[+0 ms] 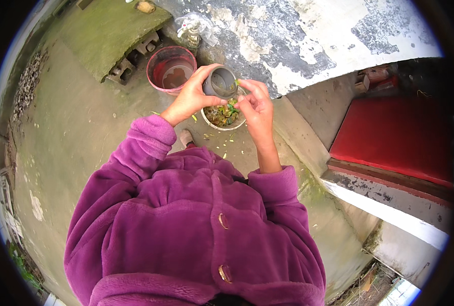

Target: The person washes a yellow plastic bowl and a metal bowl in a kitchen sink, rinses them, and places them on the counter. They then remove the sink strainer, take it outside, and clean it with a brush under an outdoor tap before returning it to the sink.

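Observation:
My left hand (193,91) grips a grey cylindrical cup (209,85), tipped so that its opening shows. Small bits cling to the inside of the cup. At the cup's right rim are the bent fingers of my right hand (258,102). A small green scrap (237,82) shows by its index fingertip; whether the fingers pinch it I cannot tell. Directly below both hands stands a pale-rimmed bucket (227,129) containing leafy green and brown scraps (221,116). The hands and cup hide part of this bucket.
A red bucket (149,72) with murky liquid stands left of the cup. Behind it, a plastic-wrapped tap (190,26) adjoins a peeling masonry slab (265,42). A mossy slab on hollow blocks (121,72) lies left, a red panel (391,137) right. Green scraps dot the concrete floor (77,126).

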Motion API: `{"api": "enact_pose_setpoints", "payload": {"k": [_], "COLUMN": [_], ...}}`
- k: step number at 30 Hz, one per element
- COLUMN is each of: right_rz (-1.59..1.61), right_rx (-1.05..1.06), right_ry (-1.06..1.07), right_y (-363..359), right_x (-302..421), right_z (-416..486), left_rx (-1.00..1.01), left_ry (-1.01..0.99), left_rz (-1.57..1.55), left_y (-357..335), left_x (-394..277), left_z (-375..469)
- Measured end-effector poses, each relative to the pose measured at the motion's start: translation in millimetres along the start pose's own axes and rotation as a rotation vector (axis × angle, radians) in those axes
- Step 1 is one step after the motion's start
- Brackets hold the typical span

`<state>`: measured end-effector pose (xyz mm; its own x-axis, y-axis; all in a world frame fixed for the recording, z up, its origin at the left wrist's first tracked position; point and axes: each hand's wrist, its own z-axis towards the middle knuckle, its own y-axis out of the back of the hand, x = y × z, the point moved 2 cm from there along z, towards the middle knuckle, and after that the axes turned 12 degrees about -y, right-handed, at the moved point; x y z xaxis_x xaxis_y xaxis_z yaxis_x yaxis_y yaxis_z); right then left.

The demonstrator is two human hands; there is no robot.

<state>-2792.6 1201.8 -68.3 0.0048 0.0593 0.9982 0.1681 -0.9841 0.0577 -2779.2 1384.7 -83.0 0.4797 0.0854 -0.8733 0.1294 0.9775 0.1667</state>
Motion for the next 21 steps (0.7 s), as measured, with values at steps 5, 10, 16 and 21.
{"api": "enact_pose_setpoints", "payload": {"k": [5,10,16,21], "right_rz": [0.369,0.134,-0.648,-0.562], "right_rx": [-0.156,-0.177,-0.346,-0.269], "right_ry": [-0.232,-0.069,-0.209,0.059], "right_y": [5,6,16,8], "right_x": [-20,-26,-22,-10], "right_z": [-1,-2,9,11], "left_rx": [-0.11,-0.312,-0.458,-0.409], "left_ry": [0.353,0.731,1.009,1.098], "left_rz": [-0.725,-1.178,-1.314,-1.443], "left_y": [6,-2,-11,-18], "left_x": [6,15,16,14], "left_z": [-1,-1,0,4]}}
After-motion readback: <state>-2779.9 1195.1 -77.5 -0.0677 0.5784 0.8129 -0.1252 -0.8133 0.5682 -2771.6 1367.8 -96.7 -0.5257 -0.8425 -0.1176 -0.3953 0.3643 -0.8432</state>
